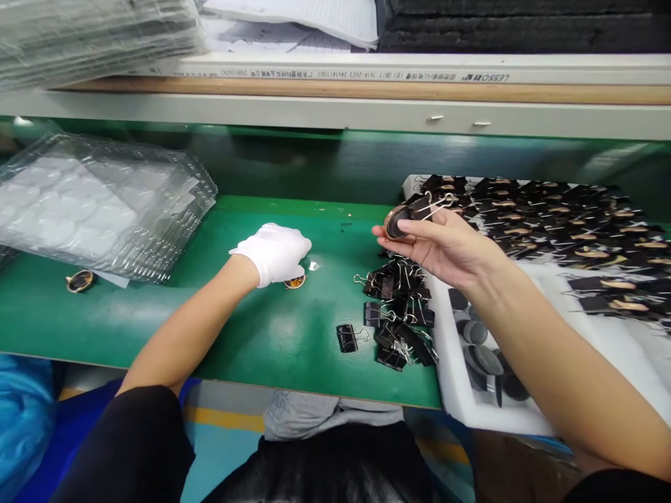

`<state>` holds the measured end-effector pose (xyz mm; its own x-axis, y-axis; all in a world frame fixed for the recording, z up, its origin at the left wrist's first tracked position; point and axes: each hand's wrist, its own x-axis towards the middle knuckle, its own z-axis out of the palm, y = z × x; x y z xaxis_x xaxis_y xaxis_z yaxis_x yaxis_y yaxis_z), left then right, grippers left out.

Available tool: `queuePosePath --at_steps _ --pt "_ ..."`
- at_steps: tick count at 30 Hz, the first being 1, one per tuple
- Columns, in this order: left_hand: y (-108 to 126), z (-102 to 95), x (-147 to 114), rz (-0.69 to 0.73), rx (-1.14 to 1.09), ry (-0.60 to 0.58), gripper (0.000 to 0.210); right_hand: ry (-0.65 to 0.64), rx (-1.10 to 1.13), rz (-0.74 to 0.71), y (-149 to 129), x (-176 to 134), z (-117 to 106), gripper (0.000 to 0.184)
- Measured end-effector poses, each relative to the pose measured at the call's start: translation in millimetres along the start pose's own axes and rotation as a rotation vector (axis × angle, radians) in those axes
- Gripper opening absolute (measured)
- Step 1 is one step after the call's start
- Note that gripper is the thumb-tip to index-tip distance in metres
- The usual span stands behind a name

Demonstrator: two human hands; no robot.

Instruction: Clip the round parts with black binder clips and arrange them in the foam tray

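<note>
My right hand (pixel 445 244), bare, pinches a round dark disc with a gold rim (pixel 395 222) between thumb and fingers. A black binder clip (pixel 421 207) is clamped on that disc, its wire handles pointing right. Lower and to the left, my left hand (pixel 273 253) wears a white glove and rests at the green table top, fingers curled. Beneath its thumb shows a small round gold-rimmed piece (pixel 295 282) with a brown and orange face; the fingertips' grip on it is partly hidden. A pile of loose black binder clips (pixel 398 307) lies below my right hand.
At right, a white foam tray (pixel 458 398) holds rows of clipped pieces (pixel 556 216) and loose grey discs (pixel 482 360). Clear plastic trays (pixel 99 209) are stacked at left, with another round piece (pixel 80 281) beside them. A shelf edge (pixel 335 112) runs across the back.
</note>
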<state>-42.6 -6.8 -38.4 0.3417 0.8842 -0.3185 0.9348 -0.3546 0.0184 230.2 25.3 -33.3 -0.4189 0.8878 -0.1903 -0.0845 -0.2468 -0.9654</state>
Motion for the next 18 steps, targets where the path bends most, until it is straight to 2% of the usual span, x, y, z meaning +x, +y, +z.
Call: queuePosePath --at_steps 3,5,7,9,10,12,14,16,18 --pt "29.5 6.1 -5.8 0.219 -0.035 0.139 0.020 0.004 -0.011 0.029 1.1 -0.2 2.0 0.027" --pt "52.9 13.3 -11.0 0.452 -0.107 0.130 0.024 0.013 0.004 0.042 2.1 0.5 2.8 0.027" --pt "71.9 20.6 -14.2 0.686 -0.133 0.105 0.018 0.036 0.033 0.068 2.8 1.5 2.7 0.028" --pt "80.1 23.1 -14.1 0.793 -0.134 0.100 0.010 0.074 0.060 0.095 2.6 2.3 1.5 0.030" --pt "79.5 21.5 -12.8 0.783 -0.159 0.103 0.014 0.089 0.071 0.100 1.9 2.5 0.6 0.031" --pt "70.8 12.5 -8.5 0.649 -0.300 0.140 0.025 0.097 0.094 0.087 -0.1 2.2 -0.5 0.035" --pt "58.5 -0.5 -3.1 0.366 -0.578 0.257 0.031 0.085 0.129 0.048 -1.7 0.9 0.9 0.039" --pt "49.6 -11.1 2.2 0.052 -0.911 0.442 0.032 0.060 0.147 0.010 -0.9 -1.2 6.0 0.041" --pt "47.4 -15.1 6.5 -0.102 -1.198 0.577 0.029 0.029 0.120 -0.016 3.4 -3.4 13.8 0.040"
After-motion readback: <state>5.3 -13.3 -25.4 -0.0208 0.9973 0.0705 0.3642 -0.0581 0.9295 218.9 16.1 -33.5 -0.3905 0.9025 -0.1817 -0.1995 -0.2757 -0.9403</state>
